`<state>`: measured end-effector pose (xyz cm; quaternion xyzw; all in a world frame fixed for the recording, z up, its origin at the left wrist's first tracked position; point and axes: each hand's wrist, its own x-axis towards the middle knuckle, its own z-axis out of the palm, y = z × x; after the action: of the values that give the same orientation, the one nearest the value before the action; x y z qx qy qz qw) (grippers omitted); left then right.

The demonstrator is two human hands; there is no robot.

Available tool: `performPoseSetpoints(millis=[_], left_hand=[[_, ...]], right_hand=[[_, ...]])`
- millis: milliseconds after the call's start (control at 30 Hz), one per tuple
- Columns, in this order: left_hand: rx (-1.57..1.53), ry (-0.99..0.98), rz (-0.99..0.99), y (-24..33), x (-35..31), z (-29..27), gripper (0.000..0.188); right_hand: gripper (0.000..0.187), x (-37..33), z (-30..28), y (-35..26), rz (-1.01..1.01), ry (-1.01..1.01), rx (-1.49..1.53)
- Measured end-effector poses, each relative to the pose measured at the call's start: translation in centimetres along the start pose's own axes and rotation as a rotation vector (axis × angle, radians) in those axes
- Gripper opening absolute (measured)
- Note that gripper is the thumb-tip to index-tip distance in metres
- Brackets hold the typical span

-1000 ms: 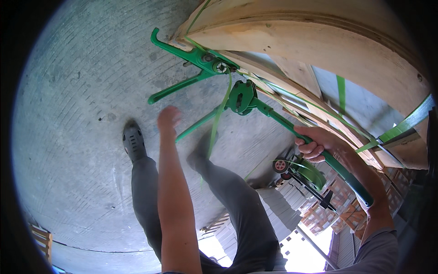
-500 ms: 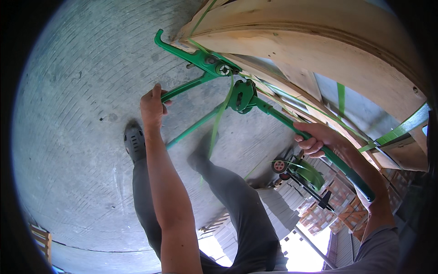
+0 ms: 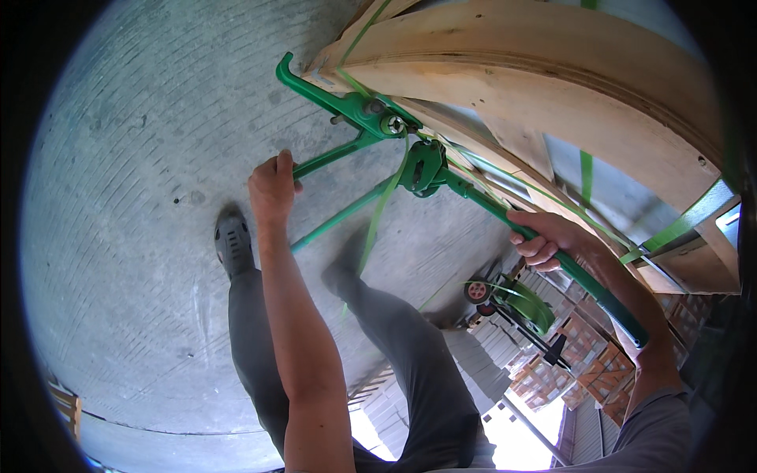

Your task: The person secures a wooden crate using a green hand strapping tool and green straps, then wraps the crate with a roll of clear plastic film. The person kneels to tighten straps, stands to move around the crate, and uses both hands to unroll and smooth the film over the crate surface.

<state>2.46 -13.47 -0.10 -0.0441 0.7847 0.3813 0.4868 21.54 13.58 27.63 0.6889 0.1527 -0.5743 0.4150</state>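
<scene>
Right now your left hand is closed round the lower handle of the green sealer tool, whose head sits against the edge of the wooden pallet where the green plastic strap crosses it. Your right hand is wrapped round the long lever of the green tensioner, which grips the same strap just beside the sealer. You hold the two tools with hands well apart, it seems, because each needs its own pull: the tensioner lever gives you leverage to keep the band taut, while the other handle works the jaws over the joint. A loose tail of strap hangs down from the tensioner between your legs, toward the concrete floor. Your grey shoe is planted just below the left hand, likely to brace you. Further strapping already runs over the pallet boards, and a strap dispenser cart stands near your right side.
</scene>
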Motion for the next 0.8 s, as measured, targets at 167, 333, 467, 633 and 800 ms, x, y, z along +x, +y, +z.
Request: performPoseSetpoints(millis=[167, 333, 467, 633, 800], left_hand=[[0.017, 0.001, 0.001, 0.1, -0.1, -0.1, 0.047], [0.02, -0.006, 0.04, 0.2, -0.2, -0.2, 0.047], [0.016, -0.01, 0.051, 0.1, -0.2, -0.2, 0.047], [0.004, -0.015, 0.02, 0.1, 0.1, -0.1, 0.047], [0.023, -0.001, 0.046, 0.0, 0.2, -0.1, 0.047]], right_hand=[[0.041, -0.4, 0.8, -0.4, -0.011, 0.038, -0.049], [0.04, -0.7, 1.2, -1.0, 0.011, 0.067, -0.06], [0.039, -0.9, 1.4, -1.5, 0.006, 0.108, -0.136], [0.037, -0.9, 1.4, -2.2, 0.03, 0.084, -0.086], [0.037, -0.7, 1.4, -2.1, 0.021, 0.027, -0.027]])
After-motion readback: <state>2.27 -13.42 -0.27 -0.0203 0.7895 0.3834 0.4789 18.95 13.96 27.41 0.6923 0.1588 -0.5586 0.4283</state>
